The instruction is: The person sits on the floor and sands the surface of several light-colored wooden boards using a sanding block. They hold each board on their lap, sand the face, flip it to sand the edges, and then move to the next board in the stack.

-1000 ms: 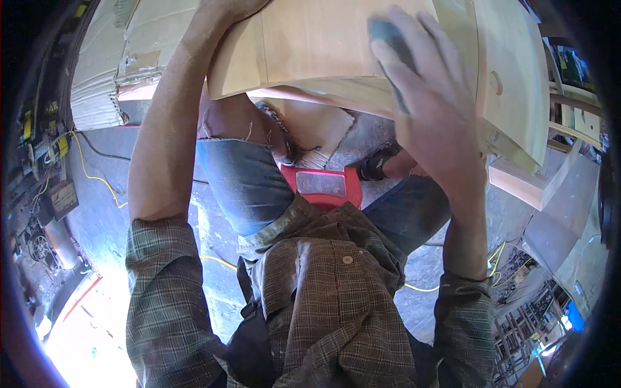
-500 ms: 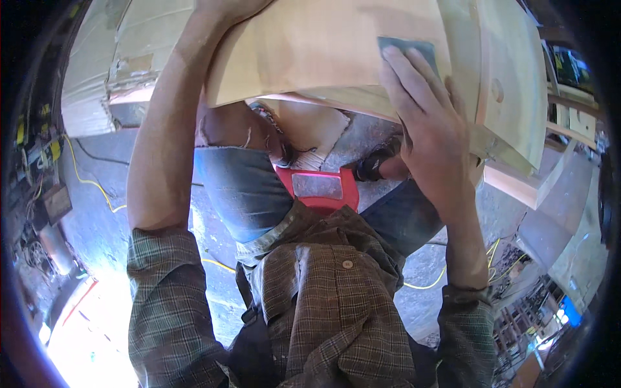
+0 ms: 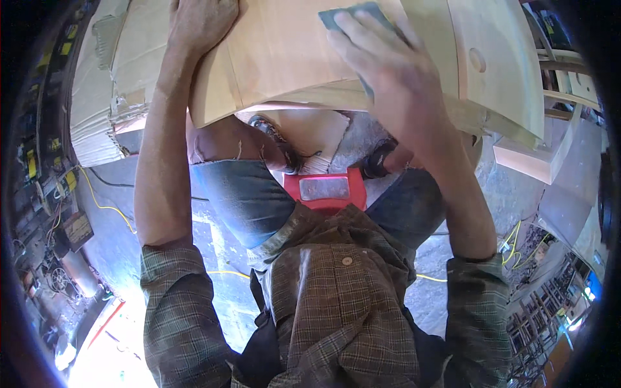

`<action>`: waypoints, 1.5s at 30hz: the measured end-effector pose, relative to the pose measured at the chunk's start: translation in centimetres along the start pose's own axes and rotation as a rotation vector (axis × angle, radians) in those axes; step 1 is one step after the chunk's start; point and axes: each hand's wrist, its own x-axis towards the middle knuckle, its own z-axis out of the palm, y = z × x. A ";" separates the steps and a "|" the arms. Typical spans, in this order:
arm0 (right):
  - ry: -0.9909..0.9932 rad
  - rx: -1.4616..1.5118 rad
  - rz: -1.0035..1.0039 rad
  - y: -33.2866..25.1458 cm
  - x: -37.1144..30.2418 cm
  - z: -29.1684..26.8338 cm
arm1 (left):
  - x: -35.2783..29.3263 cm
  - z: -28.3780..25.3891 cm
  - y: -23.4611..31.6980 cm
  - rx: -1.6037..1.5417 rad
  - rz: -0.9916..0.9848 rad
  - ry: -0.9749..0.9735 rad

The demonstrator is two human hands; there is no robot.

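A pale, smooth wooden panel (image 3: 278, 58) with a curved near edge lies in front of me, above my knees. My right hand (image 3: 398, 81) presses a dark grey-green piece of sandpaper (image 3: 335, 19) flat against its face. The fingers lie over the sheet, and a bit of it shows below the palm. At the panel's left edge, my left hand (image 3: 206, 24) is closed over the wood; its fingertips are cut off by the top of the picture.
Worn cardboard (image 3: 139, 48) lies under and left of the panel. To the right is another pale wooden piece with a round hole (image 3: 477, 60). A red stool (image 3: 326, 189) stands between my legs. Yellow cords (image 3: 107, 204) run over the concrete floor. Wooden frames (image 3: 563, 71) crowd the far right.
My right hand and the sandpaper have slid left and farther away across the panel. My left hand stays at the panel's left edge. The whole view has shifted slightly.
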 end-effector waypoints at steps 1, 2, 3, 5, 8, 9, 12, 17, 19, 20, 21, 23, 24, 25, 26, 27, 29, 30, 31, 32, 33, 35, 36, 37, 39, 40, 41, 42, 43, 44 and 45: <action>-0.003 0.022 -0.017 -0.1 -0.9 -0.4 | -0.1 -0.1 0.2 0.013 -0.013 0.006; -0.010 0.044 -0.043 -0.1 -2.5 -0.9 | -0.3 -0.3 1.0 0.027 -0.038 0.015; -0.022 0.063 -0.066 0.0 -3.6 -1.2 | -0.6 -0.4 1.5 0.035 -0.061 0.021; -0.011 0.032 -0.108 0.4 -2.8 -1.1 | -0.2 -0.1 0.7 0.021 -0.051 -0.002; 0.002 0.055 -0.163 1.4 -0.6 -0.5 | 0.0 0.1 -0.1 -0.022 -0.044 -0.030; 0.005 0.079 -0.191 1.5 0.0 -0.3 | -0.1 0.0 -0.3 -0.033 -0.052 -0.038; -0.157 0.189 -0.149 1.0 -3.6 -2.0 | -0.3 0.5 0.0 0.043 -0.056 -0.041; -0.067 0.218 -0.197 0.1 -1.1 0.1 | -0.1 0.6 0.1 0.019 -0.050 -0.034; -0.019 0.253 -0.202 0.0 -0.7 0.7 | 0.2 0.4 -0.3 0.002 -0.041 -0.025; -0.025 0.266 -0.193 -0.4 -1.7 0.3 | 0.0 0.1 -0.3 0.000 -0.037 -0.027; -0.033 0.273 -0.183 -0.6 -2.6 0.0 | -0.1 0.3 -0.1 -0.008 -0.033 -0.026; -0.108 0.227 -0.157 -0.9 -3.3 -1.2 | 0.4 0.0 0.6 -0.003 -0.048 -0.033; -0.148 0.202 -0.139 -1.0 -3.4 -1.7 | 0.4 0.0 0.9 -0.006 -0.052 -0.040; -0.113 0.248 -0.141 -1.3 -2.7 -1.3 | 0.0 0.2 0.6 0.001 -0.056 -0.043; -0.071 0.289 -0.146 -1.5 -1.2 -0.6 | 0.0 0.1 0.1 0.009 -0.057 -0.040; -0.030 0.330 -0.152 -1.6 -0.4 -0.2 | 0.0 0.2 -0.2 0.018 -0.059 -0.036; -0.014 0.256 -0.146 -2.4 -2.4 -0.3 | 0.0 0.7 -0.3 0.035 -0.047 -0.027; -0.006 0.227 -0.146 -2.7 -3.0 -0.1 | -0.2 0.6 -0.1 0.050 -0.045 -0.026; -0.004 0.234 -0.142 -2.8 -2.9 0.1 | -0.1 0.3 -0.1 0.046 -0.076 -0.042; -0.011 0.228 -0.123 -2.9 -3.3 -0.1 | 0.2 -0.4 1.0 0.023 -0.099 -0.062; -0.017 0.222 -0.102 -3.0 -3.5 -0.3 | 0.3 -0.7 1.7 -0.001 -0.121 -0.082; 0.019 0.267 -0.089 -3.1 -1.6 0.0 | 0.2 -0.1 0.4 0.001 -0.073 -0.053; 0.043 0.292 -0.088 -3.1 -0.9 0.1 | 0.2 0.0 -0.1 0.009 -0.050 -0.035; 0.061 0.234 -0.097 -3.2 -1.6 0.1 | 0.0 0.4 -0.3 0.018 -0.046 -0.043; 0.097 0.123 -0.121 -3.5 -3.0 0.6 | -0.1 0.4 -0.3 0.042 -0.042 -0.057; 0.098 0.128 -0.126 -3.3 -2.9 0.5 | 0.2 0.1 -0.4 0.037 -0.057 -0.056; 0.091 0.130 -0.121 -3.4 -2.9 0.2 | 0.2 0.0 -0.1 0.022 -0.069 -0.062; 0.083 0.133 -0.118 -3.5 -3.0 0.0 | 0.1 0.0 0.2 0.006 -0.082 -0.068; 0.102 0.125 -0.102 -3.5 -2.7 0.6 | -0.2 0.4 0.0 0.007 -0.072 -0.064; 0.133 0.115 -0.092 -3.4 -1.3 1.4 | 0.1 0.3 -0.3 0.017 -0.059 -0.051; 0.164 0.104 -0.082 -3.3 -0.5 1.8 | 0.3 0.3 -0.5 0.026 -0.046 -0.038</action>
